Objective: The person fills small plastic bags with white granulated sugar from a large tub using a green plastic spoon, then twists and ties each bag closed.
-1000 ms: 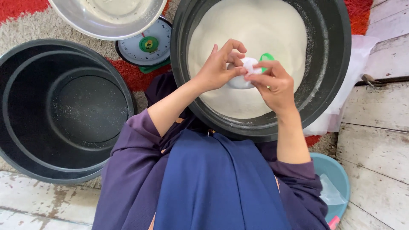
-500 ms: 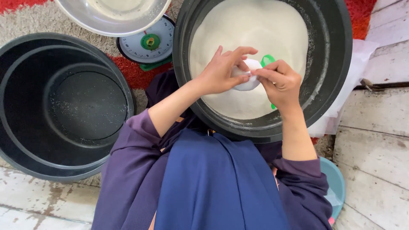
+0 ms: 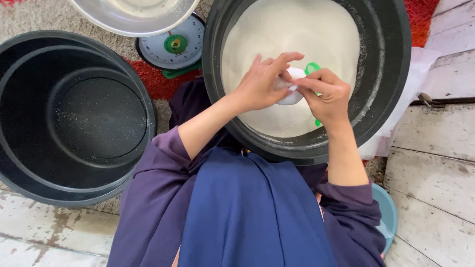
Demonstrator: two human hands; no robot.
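While both hands work over the large dark tub (image 3: 391,59) that holds the white granular powder (image 3: 297,34), we are in the bag-closing step: a small white pouch (image 3: 291,91) of the powder is being pinched shut at its neck, judging by the finger positions. An empty black tub (image 3: 74,118) sits well apart on our left. A round dial scale (image 3: 173,47) stands between the two tubs, under the rim of a metal bowl (image 3: 133,20). A pale blue basin (image 3: 388,217) shows beside our right elbow.

We hold the pouch with the left hand (image 3: 260,86), fingers curled narrowly around its top. The right hand (image 3: 329,94) is closed in a pinch on the pouch neck, just beside the left fingertips. A green scoop (image 3: 312,69) lies in the powder, partly hidden behind the right hand.

The pouch hangs between both hands, above the powder surface. In our judgement, the next move calls for a firm twist or knot without tearing the thin film.
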